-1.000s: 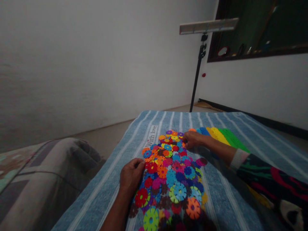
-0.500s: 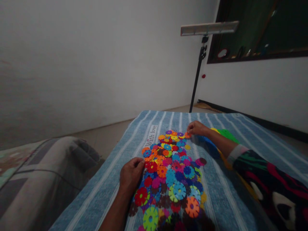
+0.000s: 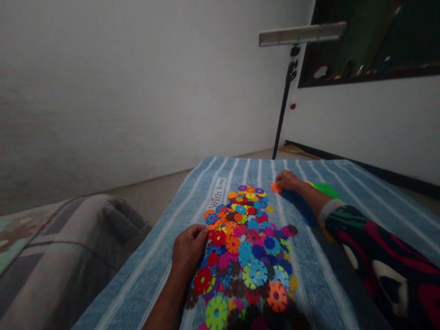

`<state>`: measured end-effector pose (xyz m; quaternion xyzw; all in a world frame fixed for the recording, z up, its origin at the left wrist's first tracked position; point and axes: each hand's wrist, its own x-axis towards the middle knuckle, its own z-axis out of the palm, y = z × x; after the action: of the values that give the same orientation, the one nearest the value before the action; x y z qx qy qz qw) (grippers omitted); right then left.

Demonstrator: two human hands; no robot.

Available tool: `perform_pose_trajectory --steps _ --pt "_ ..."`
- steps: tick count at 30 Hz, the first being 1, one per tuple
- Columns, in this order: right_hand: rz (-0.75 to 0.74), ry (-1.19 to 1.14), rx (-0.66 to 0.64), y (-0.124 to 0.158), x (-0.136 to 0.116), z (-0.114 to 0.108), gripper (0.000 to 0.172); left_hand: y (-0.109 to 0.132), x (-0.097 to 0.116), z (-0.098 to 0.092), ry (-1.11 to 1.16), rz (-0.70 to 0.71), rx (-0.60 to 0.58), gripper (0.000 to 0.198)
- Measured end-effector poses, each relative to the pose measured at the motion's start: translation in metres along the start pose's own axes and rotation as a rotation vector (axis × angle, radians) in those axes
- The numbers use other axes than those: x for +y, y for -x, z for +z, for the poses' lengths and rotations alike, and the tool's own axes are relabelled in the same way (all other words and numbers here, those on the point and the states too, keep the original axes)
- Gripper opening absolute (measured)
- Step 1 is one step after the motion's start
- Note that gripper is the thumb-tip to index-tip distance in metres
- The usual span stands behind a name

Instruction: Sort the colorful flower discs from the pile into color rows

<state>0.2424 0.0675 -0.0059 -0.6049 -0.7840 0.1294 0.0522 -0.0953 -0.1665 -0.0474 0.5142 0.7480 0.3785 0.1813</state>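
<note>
A pile of colourful notched plastic discs [image 3: 245,247] spreads along the middle of the striped cloth. Beyond the pile's far right side, my right hand [image 3: 288,180] pinches an orange notched disc [image 3: 275,187] between thumb and fingers, low over the cloth. My left hand [image 3: 188,246] rests at the pile's left edge, its fingers curled in, close beside a red disc [image 3: 217,237]. Whether anything sits inside those curled fingers is hidden. Partly behind my right forearm lie green [image 3: 328,190] and blue [image 3: 307,213] pieces.
The blue-and-white striped cloth [image 3: 144,279] covers the surface, with a "With love" label [image 3: 217,192] on it. A grey draped cover [image 3: 85,238] stands at left. At the back is a light panel [image 3: 302,34] on a black stand [image 3: 282,110], near a dark window.
My right hand has moved slightly right and away from the pile, taking the orange disc with it. The left hand keeps its place by the pile. The view has shifted a little.
</note>
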Motion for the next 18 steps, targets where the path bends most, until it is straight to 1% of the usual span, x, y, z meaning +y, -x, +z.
perform_pose_trajectory --steps 6,10,14,18 --pt "0.017 0.060 0.080 0.000 0.000 -0.003 0.032 0.001 0.002 0.000 0.015 -0.013 0.001 0.032" --pt "-0.007 0.084 0.095 0.005 -0.005 -0.007 0.031 0.001 0.003 -0.001 -0.004 -0.019 -0.001 0.033" --pt "-0.070 0.100 0.080 0.010 -0.019 -0.007 0.031 0.001 0.003 -0.001 -0.003 -0.007 -0.007 0.033" --pt "-0.154 0.107 0.044 0.012 -0.040 -0.002 0.030 0.002 0.006 -0.002 -0.006 0.003 -0.004 0.032"
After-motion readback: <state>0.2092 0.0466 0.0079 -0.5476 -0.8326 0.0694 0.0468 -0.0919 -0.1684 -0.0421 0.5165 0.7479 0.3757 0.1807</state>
